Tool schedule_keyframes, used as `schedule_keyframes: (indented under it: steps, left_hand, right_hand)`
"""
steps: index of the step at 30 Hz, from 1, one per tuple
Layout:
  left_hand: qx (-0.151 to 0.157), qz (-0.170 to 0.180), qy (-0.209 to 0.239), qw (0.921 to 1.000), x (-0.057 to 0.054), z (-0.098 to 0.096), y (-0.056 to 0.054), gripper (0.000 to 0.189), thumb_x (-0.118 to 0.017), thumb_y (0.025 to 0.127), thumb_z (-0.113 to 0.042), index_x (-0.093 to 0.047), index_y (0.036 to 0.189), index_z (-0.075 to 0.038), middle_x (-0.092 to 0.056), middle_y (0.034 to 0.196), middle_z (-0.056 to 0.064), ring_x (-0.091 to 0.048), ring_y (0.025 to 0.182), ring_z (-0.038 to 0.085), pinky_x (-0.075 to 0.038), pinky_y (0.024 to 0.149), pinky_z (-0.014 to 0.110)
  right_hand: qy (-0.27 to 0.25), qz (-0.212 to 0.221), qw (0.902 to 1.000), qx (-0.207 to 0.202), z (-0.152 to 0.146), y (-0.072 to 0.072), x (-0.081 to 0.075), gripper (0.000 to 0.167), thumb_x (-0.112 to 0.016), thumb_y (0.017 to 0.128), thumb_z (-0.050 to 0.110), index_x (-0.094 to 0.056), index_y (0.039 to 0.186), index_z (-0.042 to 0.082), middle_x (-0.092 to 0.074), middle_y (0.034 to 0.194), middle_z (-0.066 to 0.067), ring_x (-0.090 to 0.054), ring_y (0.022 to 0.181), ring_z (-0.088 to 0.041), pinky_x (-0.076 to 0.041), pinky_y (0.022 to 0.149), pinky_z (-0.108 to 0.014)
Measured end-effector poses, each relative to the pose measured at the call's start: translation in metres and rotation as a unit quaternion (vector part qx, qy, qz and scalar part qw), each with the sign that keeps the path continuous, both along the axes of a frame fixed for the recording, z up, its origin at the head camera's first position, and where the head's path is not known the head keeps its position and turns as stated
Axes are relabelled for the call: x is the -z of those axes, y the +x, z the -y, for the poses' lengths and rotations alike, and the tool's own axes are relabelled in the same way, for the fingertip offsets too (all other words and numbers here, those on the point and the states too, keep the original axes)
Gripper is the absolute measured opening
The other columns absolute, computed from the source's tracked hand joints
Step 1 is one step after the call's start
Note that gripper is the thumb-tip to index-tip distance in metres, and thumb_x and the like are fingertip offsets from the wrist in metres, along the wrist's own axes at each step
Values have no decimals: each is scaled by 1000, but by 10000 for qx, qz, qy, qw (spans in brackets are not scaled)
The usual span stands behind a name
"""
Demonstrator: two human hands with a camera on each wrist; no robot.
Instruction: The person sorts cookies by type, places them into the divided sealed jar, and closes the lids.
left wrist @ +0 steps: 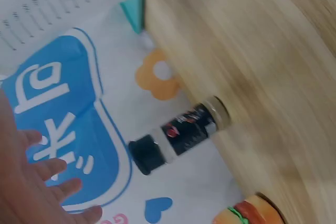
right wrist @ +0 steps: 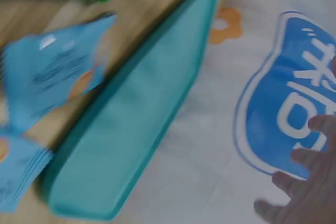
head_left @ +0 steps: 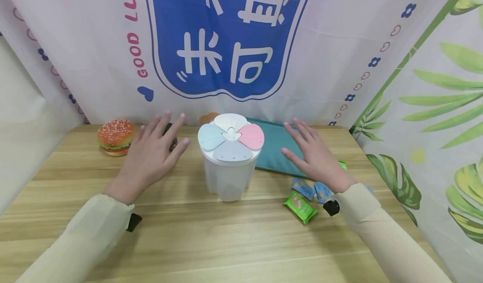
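We see both hands raised over the tabletop (head_left: pixel 211 241), the left grip (head_left: pixel 151 151) and the right grip (head_left: pixel 315 157) each spread wide, fingers apart and holding nothing. Between them, upright and well apart from both, stands the petal-lidded container (head_left: pixel 230 178). We judge it light and stiff, its plastic smooth enough to slip a little. We would take hold of the body from left and right, below the lid (the coloured petals look like flaps and may give under a squeeze). Near the left grip lie the burger (head_left: pixel 116 137), likely soft, and the dark-capped jar (left wrist: pixel 181 135), probably hard, perhaps glass, best taken round its middle. By the right grip are the teal tray-like item (right wrist: pixel 139 108), the blue packets (head_left: pixel 303 188) and a green packet (head_left: pixel 300 208); we would pinch those packets by their crimped ends, as the contents may be brittle.
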State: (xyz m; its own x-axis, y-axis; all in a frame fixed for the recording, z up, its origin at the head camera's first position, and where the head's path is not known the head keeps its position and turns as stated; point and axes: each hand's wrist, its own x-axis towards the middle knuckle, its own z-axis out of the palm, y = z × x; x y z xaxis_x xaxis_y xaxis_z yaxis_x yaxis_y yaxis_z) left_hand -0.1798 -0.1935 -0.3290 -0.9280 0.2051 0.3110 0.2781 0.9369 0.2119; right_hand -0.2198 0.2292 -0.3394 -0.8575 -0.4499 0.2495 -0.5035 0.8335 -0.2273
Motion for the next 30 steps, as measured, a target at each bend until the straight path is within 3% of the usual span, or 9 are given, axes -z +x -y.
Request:
schedule_keyframes:
  steps: [3, 8, 13, 17, 22, 26, 30]
  left_hand:
    - [343, -342, 528, 9974, -4, -5, 2, 66, -38, 111, -52, -29, 167, -19, -30, 173, 16, -31, 157, 45, -27, 127, 70]
    - [936, -732, 1113, 9867, -12, -15, 10, 57, -45, 111, -40, -38, 163, -19, -40, 169, 9, -40, 155, 35, -39, 124, 61]
    - [1447, -927, 1055, 9794, -21, -28, 21, 50, -51, 110, -34, -47, 159, -20, -45, 166, 1, -43, 155, 28, -45, 121, 57]
    - [1854, -1069, 916, 9725, -26, -37, 26, 49, -59, 107, -26, -53, 155, -16, -52, 162, 3, -48, 151, 29, -45, 121, 55]
    - [2251, -1112, 914, 9637, -27, -43, 28, 46, -67, 103, -22, -60, 148, -15, -61, 153, 7, -56, 144, 32, -49, 118, 54]
    - [2476, -1060, 914, 9587, -30, -45, 30, 45, -71, 101, -22, -64, 145, -15, -64, 150, 5, -58, 143, 30, -50, 117, 53]
    - [2687, -1022, 811, 9543, -31, -47, 32, 48, -76, 97, -21, -65, 143, -14, -66, 147, 3, -59, 142, 28, -50, 117, 52]
  right_hand:
    - [-728, 47, 9966, -388, 9, 6, -11, 64, -52, 109, 45, -32, 166, 23, -24, 176, -5, -24, 163, -32, -29, 130, -62]
    - [-1669, -256, 9774, -1274, 26, 18, -30, 51, -62, 107, 25, -49, 155, 17, -46, 165, -5, -42, 155, -26, -38, 128, -50]
    - [-2017, -569, 9539, -2148, 43, 29, -45, 50, -73, 97, 5, -60, 145, 10, -61, 151, -9, -54, 145, -27, -44, 125, -35]
    - [-2030, -653, 9414, -2615, 57, 35, -52, 49, -76, 93, 2, -63, 140, 6, -66, 145, -12, -57, 142, -27, -45, 123, -31]
    - [-1898, -472, 9393, -2820, 67, 38, -56, 45, -79, 93, 6, -68, 136, 7, -67, 144, -10, -58, 142, -26, -45, 124, -35]
    - [-1654, -265, 9444, -2830, 73, 37, -57, 41, -80, 93, 10, -71, 133, 10, -70, 140, -7, -61, 138, -22, -48, 122, -36]
    - [-1496, -326, 9464, -2844, 76, 35, -56, 37, -80, 93, 11, -73, 129, 11, -74, 134, -4, -63, 135, -22, -50, 120, -37]
